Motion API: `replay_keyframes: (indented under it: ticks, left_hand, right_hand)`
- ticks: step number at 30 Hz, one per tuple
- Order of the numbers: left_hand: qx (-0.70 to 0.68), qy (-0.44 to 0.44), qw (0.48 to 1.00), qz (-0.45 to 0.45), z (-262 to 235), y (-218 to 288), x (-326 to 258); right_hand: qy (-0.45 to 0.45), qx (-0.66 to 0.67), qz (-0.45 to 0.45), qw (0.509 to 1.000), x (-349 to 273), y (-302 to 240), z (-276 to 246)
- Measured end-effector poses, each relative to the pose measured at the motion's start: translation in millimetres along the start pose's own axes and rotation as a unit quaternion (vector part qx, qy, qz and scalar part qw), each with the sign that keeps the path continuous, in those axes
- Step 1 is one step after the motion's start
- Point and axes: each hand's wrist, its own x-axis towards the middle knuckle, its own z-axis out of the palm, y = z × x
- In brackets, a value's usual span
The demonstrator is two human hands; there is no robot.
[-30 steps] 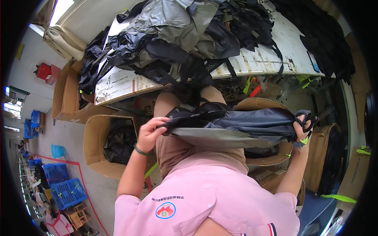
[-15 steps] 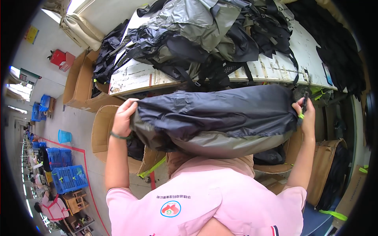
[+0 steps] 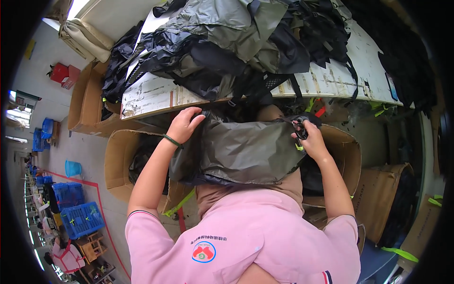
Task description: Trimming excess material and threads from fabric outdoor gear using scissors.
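Observation:
A soft black and olive-grey fabric bag (image 3: 246,154) lies crumpled over my lap, its olive-grey side uppermost. My left hand (image 3: 187,125) grips its upper left edge between thumb and fingers. At the bag's upper right corner, my right hand (image 3: 311,139) is closed round a small black looped object (image 3: 298,128), with a yellow-green bit hanging below it. Its exact kind does not show clearly. The right fingers also lie against the bag's dark edge. A dark green band (image 3: 173,141) circles my left wrist.
Beyond my hands stands a white worktable (image 3: 156,98) with worn edges, heaped with black and grey fabric pieces (image 3: 222,52). Open cardboard boxes flank my lap, one at left (image 3: 116,163) and one at right (image 3: 347,151). Blue crates (image 3: 82,217) stand on the floor far left.
The bag, stretched wide with its black side showing, has been lowered and drawn together; its olive-grey side now faces up. Both hands have moved inward, closer to each other.

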Motion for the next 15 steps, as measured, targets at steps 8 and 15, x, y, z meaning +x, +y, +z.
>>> replay_keyframes:
  ticks: [8,15]
  left_hand:
    - [-0.226,-0.027,0.954,-0.195,30,-52,8]
    - [-0.446,-0.097,0.857,-0.24,-5,-48,-53]
  right_hand:
    - [-0.074,0.005,0.078,0.994,-9,22,29]
    - [-0.063,0.114,0.166,0.977,-70,22,16]
